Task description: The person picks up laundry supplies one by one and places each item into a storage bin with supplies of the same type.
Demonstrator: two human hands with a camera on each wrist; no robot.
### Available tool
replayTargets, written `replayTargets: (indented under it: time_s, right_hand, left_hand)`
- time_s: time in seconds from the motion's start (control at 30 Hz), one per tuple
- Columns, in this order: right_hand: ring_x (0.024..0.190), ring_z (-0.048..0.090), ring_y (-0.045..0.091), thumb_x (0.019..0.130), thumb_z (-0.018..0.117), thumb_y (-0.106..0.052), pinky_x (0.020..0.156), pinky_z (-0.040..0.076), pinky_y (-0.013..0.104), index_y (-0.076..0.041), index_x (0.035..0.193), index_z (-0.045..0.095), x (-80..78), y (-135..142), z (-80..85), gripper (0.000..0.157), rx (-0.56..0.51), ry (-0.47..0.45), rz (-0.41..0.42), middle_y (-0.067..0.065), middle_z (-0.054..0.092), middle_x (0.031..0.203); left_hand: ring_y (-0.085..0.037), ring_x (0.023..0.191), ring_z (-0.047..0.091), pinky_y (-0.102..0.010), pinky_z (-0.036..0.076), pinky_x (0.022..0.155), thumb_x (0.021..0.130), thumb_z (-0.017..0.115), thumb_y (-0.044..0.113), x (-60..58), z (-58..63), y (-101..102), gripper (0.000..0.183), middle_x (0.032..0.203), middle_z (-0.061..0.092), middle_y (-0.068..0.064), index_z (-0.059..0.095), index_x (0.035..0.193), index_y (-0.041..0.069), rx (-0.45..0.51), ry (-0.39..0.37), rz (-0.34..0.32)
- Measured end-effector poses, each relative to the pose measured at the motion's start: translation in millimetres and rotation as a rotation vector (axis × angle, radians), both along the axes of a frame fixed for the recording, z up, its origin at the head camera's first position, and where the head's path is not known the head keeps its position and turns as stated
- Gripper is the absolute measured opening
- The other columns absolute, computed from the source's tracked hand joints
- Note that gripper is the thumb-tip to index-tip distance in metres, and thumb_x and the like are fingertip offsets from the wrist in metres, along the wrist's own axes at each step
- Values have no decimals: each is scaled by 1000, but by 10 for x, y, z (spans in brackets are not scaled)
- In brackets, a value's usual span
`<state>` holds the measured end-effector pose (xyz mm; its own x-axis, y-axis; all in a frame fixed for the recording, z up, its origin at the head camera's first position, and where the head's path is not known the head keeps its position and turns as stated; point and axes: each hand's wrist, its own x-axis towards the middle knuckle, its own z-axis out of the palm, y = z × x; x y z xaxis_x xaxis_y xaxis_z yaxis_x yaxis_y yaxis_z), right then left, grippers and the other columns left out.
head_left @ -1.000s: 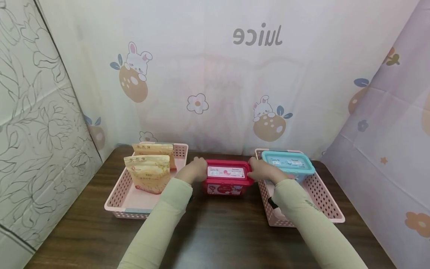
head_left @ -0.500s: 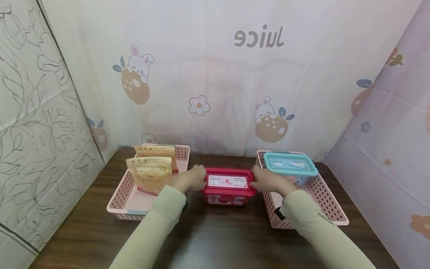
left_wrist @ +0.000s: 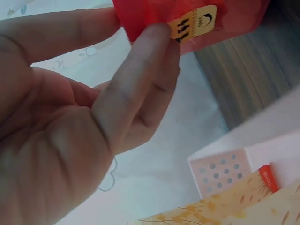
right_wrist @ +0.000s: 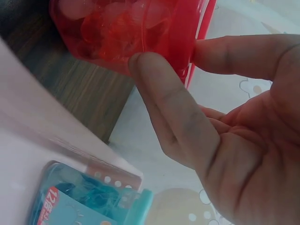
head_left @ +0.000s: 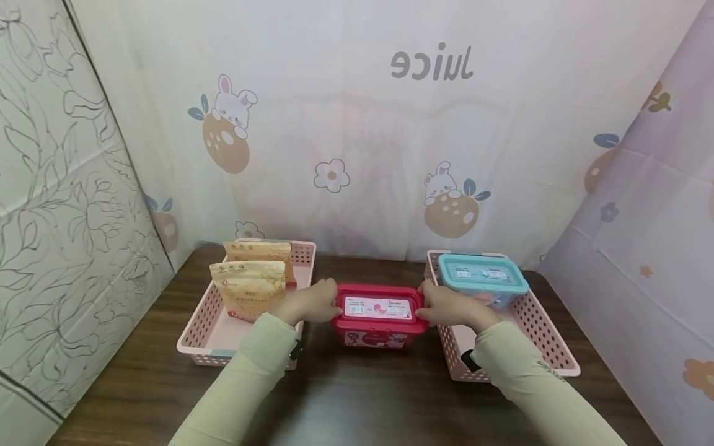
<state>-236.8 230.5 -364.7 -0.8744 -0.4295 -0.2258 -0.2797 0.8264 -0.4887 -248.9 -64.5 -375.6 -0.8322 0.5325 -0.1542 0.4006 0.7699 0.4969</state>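
Note:
A red lidded tub of laundry pods [head_left: 376,339] stands level in the middle of the dark wood table, between two pink baskets. My left hand [head_left: 309,301] pinches the left end of its lid rim; in the left wrist view the thumb lies on the lid edge and the fingers on the tub wall [left_wrist: 236,26]. At the opposite end, my right hand [head_left: 453,305] pinches the rim the same way. Rounded pods show through the translucent wall [right_wrist: 112,35] in the right wrist view. Head-view knuckles cover both ends of the tub.
The left pink basket [head_left: 195,331] holds two yellow-orange pouches [head_left: 251,291] standing upright. In the right pink basket [head_left: 549,341] sits a teal lidded tub [head_left: 482,272] at the back. A printed curtain [head_left: 368,124] hangs behind the table.
Both hands have brought the red tub a short way towards the person, keeping their hold on its ends. The baskets stay put, while the head view shifts slightly.

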Motion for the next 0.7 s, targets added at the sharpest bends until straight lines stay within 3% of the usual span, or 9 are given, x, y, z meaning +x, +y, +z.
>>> replayTargets:
  time_s: [0.1,0.23,0.4,0.53,0.7]
  right_hand:
    - [70,60,14,98,64,-9,63,54,30,11,124,44,3,8,-5,38,-14,-23,-17,6,59,82]
    - [68,63,17,98,64,-9,63,57,34,11,126,43,10,35,-4,41,-62,-55,-33,7,58,80]
    - [69,63,24,97,67,-12,66,58,41,9,133,40,41,88,10,50,-109,-103,-55,8,59,80]
    - [73,61,23,97,67,-16,69,57,42,7,138,39,59,129,18,55,-123,-134,-62,9,60,85]
    - [82,61,25,99,64,-19,77,56,43,4,149,32,78,175,11,64,-163,-201,-73,10,59,93]
  left_hand:
    - [-22,75,51,-35,46,66,96,67,12,-3,-8,-27,23,84,51,-11,52,98,-5,46,-13,-10]
    - [-19,73,52,-32,46,64,95,69,11,-13,-11,-54,27,84,53,-10,53,106,-8,92,-30,-3]
    - [-22,87,59,-38,53,79,94,70,15,-17,-24,-96,43,96,59,-11,51,123,-9,159,-82,45]
    - [-24,102,62,-47,52,93,95,69,22,-4,-46,-146,54,115,62,-14,47,136,-6,270,-208,118]
    - [-24,103,65,-50,50,99,97,66,25,25,-71,-208,59,125,59,-16,43,143,-3,415,-362,193]
